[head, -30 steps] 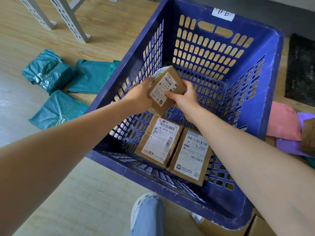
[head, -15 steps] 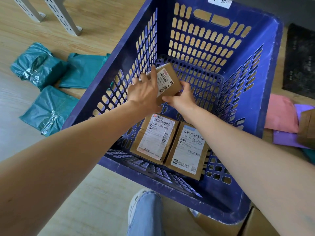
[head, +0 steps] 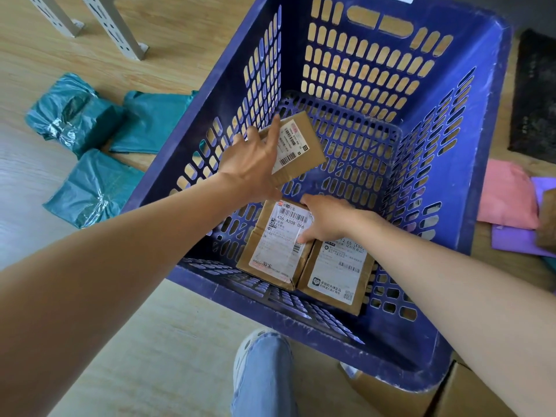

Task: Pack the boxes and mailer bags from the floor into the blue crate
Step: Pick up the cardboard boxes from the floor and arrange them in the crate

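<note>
While the left hand [head: 252, 159] carries a small labelled cardboard box [head: 296, 145] low inside the blue crate [head: 481, 145], fingers spread over its near-left edge and closed on it, the box sits tilted, label up; whether it touches the crate floor cannot be told. Judged step: seating box no. 3 in the free far-left area.

The right hand [head: 323, 219] rests flat across the far ends of two boxes already packed: left carton [head: 276, 248], marked "436 A208 066", and right carton [head: 338, 272]. Fingers lie loosely curled, gripping nothing. Probable purpose: hold the pair tight against the near wall so the new box gets max floor space beyond them.

Surroundings:
- Teal mailer bags [head: 90, 188] lie on the wood floor left of the crate, approx. four, some overlapping, not yet packed.
- Pink mailer [head: 508, 194] and purple mailer [head: 520, 239] lie right of the crate.
- More cardboard [head: 469, 395] shows at the near-right corner, outside the crate.
- Grey frame legs [head: 120, 28] stand top left; dark mat [head: 535, 100] top right.

Obstructions: none in the far half of the crate floor; the crate's tall left wall limits wrist angle.
</note>
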`<state>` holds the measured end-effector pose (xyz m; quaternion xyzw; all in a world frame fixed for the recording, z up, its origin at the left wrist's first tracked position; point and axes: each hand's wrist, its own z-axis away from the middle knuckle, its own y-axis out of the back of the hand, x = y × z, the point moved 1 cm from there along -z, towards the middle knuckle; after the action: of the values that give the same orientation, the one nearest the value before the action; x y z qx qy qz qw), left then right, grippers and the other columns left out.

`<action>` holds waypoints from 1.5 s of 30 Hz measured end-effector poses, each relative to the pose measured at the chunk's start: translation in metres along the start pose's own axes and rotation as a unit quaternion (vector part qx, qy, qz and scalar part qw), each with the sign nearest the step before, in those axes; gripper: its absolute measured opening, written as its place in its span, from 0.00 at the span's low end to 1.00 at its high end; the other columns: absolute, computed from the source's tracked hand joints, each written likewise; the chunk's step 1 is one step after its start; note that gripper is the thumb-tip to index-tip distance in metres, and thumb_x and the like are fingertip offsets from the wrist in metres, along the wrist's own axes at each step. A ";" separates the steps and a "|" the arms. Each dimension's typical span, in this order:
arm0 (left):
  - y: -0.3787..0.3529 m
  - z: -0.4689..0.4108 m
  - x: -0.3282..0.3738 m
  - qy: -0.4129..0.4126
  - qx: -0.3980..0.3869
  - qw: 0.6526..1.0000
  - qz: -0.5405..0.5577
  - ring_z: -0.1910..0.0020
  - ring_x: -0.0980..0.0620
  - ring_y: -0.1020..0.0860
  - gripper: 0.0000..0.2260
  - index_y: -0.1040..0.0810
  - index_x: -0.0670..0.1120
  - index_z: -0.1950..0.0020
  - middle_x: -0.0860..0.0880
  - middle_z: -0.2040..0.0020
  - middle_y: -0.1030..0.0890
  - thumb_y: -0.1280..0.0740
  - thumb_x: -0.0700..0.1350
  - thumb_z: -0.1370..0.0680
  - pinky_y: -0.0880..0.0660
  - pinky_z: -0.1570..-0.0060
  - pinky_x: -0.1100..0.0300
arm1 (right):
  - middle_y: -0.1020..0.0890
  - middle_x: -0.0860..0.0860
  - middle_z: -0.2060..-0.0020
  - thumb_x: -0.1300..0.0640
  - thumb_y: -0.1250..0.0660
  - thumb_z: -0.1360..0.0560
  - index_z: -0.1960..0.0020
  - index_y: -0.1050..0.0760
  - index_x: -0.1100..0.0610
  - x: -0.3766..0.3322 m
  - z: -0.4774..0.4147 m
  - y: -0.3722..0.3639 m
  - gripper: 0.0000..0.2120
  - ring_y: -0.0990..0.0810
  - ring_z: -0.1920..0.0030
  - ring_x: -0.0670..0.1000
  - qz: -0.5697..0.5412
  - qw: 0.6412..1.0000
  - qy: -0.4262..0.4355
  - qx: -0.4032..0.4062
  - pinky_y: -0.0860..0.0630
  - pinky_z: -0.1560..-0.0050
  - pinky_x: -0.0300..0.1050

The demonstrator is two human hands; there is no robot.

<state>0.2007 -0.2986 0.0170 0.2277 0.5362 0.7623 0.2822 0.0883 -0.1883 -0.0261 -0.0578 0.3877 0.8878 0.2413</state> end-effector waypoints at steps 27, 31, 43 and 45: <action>0.008 0.008 0.000 0.021 -0.037 0.999 -0.004 0.50 0.40 0.26 0.54 0.62 0.60 0.24 0.38 0.41 0.34 0.25 0.62 0.36 0.28 0.64 0.54 | 0.26 0.51 0.39 0.48 0.28 0.29 0.31 0.37 0.55 0.005 0.004 -0.008 0.32 0.28 0.37 0.56 -0.019 1.000 0.019 0.014 0.37 0.32 0.60; 0.008 0.011 0.001 0.040 -0.056 0.998 -0.003 0.50 0.40 0.26 0.55 0.62 0.60 0.24 0.37 0.39 0.34 0.26 0.64 0.37 0.27 0.63 0.53 | 0.27 0.52 0.38 0.47 0.28 0.29 0.31 0.38 0.55 0.009 0.003 -0.010 0.33 0.29 0.36 0.56 -0.017 1.000 0.015 0.011 0.38 0.32 0.60; 0.020 0.007 -0.002 0.022 -0.089 0.995 -0.030 0.54 0.42 0.26 0.58 0.65 0.54 0.24 0.38 0.43 0.29 0.27 0.67 0.38 0.29 0.63 0.55 | 0.40 0.52 0.24 0.53 0.25 0.32 0.22 0.57 0.49 0.009 -0.010 0.006 0.51 0.38 0.27 0.56 -0.447 0.893 -0.039 0.021 0.40 0.29 0.57; 0.022 0.005 -0.006 0.045 -0.104 0.994 -0.006 0.54 0.44 0.25 0.52 0.53 0.46 0.24 0.41 0.49 0.27 0.27 0.65 0.36 0.27 0.60 0.56 | 0.35 0.49 0.27 0.48 0.23 0.36 0.23 0.55 0.43 0.002 -0.022 0.016 0.53 0.37 0.27 0.55 -0.570 0.819 -0.028 0.064 0.44 0.28 0.64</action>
<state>0.2049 -0.3050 0.0390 0.1590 0.4675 0.8218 0.2843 0.0769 -0.2127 -0.0310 -0.2280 0.3344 0.5660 0.7182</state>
